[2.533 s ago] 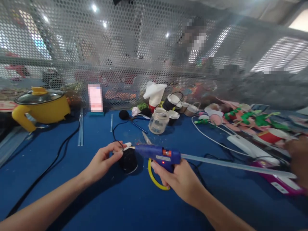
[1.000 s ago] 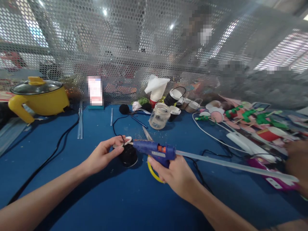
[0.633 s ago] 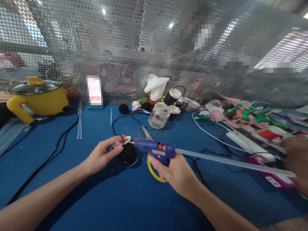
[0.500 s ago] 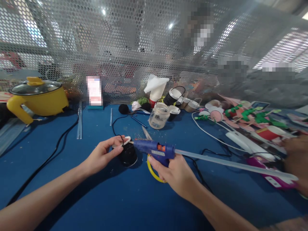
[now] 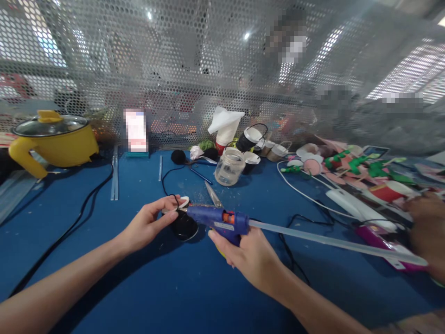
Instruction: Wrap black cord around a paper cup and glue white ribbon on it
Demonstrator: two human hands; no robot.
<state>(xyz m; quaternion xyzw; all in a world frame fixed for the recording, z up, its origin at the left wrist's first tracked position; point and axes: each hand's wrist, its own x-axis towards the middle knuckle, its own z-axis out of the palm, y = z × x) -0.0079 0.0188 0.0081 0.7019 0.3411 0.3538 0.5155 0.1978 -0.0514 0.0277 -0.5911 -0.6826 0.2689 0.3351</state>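
Your left hand (image 5: pixel 149 225) rests on the blue table (image 5: pixel 139 287) near the centre, its thumb and fingers closed lightly around the small white piece (image 5: pixel 183 202) that sits on top of the black cup (image 5: pixel 184 225). The cup lies on the table just right of that hand, touching its fingertips. Your right hand (image 5: pixel 252 257) is closed around the grip of the blue glue gun (image 5: pixel 217 219), just right of the cup, with a long clear glue stick (image 5: pixel 333 242) running out of the gun's back toward the right. The nozzle points left and meets the white piece at the cup's top. Compared with half a second ago, the gun has shifted slightly left and nearer to you, so your right hand now covers most of the yellow ring that showed beneath it; the left hand and cup have stayed in place. Far of the cup stands a clear jar (image 5: pixel 229 168), and scissors (image 5: pixel 212 195) lie between.
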